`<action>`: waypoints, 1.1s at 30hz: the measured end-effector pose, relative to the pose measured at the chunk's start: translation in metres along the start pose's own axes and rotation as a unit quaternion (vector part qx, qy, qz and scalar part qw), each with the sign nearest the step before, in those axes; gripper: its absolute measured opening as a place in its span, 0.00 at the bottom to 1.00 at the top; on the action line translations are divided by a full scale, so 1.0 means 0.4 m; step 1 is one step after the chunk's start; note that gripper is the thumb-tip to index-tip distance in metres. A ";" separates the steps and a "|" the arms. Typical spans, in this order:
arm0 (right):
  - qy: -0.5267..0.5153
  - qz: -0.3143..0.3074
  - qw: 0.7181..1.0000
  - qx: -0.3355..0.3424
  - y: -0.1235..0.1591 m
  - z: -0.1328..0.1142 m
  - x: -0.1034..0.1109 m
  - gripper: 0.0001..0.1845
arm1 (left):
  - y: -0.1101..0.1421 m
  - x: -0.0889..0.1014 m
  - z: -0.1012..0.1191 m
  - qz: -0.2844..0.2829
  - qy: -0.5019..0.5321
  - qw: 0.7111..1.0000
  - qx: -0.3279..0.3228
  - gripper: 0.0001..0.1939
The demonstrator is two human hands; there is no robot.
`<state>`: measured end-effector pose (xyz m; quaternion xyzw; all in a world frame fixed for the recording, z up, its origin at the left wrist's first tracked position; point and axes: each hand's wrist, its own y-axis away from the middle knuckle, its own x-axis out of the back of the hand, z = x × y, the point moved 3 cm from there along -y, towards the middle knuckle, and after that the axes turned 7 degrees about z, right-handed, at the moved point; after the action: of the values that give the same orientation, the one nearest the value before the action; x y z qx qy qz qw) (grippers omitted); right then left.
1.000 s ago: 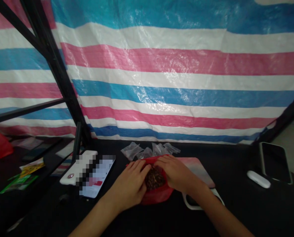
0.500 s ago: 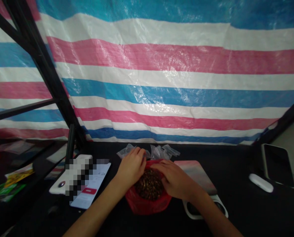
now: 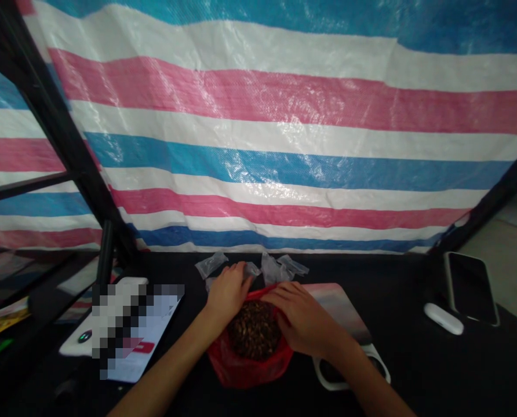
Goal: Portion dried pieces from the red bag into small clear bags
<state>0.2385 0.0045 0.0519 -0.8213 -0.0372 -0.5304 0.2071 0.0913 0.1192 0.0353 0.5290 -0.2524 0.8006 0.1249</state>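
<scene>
While our left grip (image 3: 228, 295) and right grip (image 3: 299, 321) rest on the red plastic bag (image 3: 241, 370), the bag sits on the black desk (image 3: 415, 370) directly in front of us, its mouth turned upward and a heap of dark brown dried pieces (image 3: 254, 330) showing inside. Its long axis seems to run from the far rim toward our body, and the heap lies between our hands. The left grip is at the far left of the rim, with its fingers curled down, and its fingertips (image 3: 241, 269) come closest to the small clear plastic bags (image 3: 273, 267) just beyond. The right grip lies flatter across the rim from the right, its fingers spread toward the heap. We cannot tell whether either grip is closed on the plastic or only pressing it. A pink mat (image 3: 337, 304) sits just beyond the right hand.
</scene>
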 end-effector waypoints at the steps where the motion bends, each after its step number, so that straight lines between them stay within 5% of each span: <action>1: -0.003 0.001 1.000 -0.002 0.001 0.000 0.000 0.24 | 0.001 0.002 -0.002 0.005 0.021 1.000 0.007 0.19; 4: -0.019 0.018 1.000 -0.010 0.005 0.005 -0.003 0.29 | 0.006 0.013 -0.011 0.052 0.132 0.990 0.018 0.21; 9: -0.046 0.089 0.995 0.010 -0.002 0.021 0.024 0.33 | 0.039 0.049 -0.032 0.210 0.253 0.944 -0.018 0.21; 13: -0.012 0.203 0.979 -0.005 0.033 0.054 0.118 0.24 | 0.090 0.073 -0.056 0.299 0.216 0.929 -0.037 0.18; 17: 0.014 0.287 0.953 -0.098 0.174 0.091 0.166 0.15 | 0.102 0.089 -0.088 0.329 0.130 0.934 -0.053 0.17; 20: 0.020 0.265 0.947 -0.181 0.308 0.109 0.114 0.16 | 0.074 0.085 -0.119 0.310 0.131 0.940 -0.058 0.15; 24: 0.026 0.261 0.938 -0.227 0.416 0.125 0.026 0.24 | 0.034 0.045 -0.151 0.198 0.146 0.968 -0.056 0.15; 28: 0.015 0.270 0.931 -0.245 0.426 0.144 0.004 0.28 | 0.030 0.011 -0.165 0.078 0.150 0.986 0.012 0.16; 33: -0.096 0.260 0.904 -0.325 0.421 0.179 0.012 0.36 | 0.038 0.020 -0.161 0.037 0.169 0.983 0.058 0.13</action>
<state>0.3492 -0.1226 -0.0199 -0.8704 0.3326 -0.3589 0.0543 0.0307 0.1404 0.0182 0.3824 -0.2003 0.8959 0.1051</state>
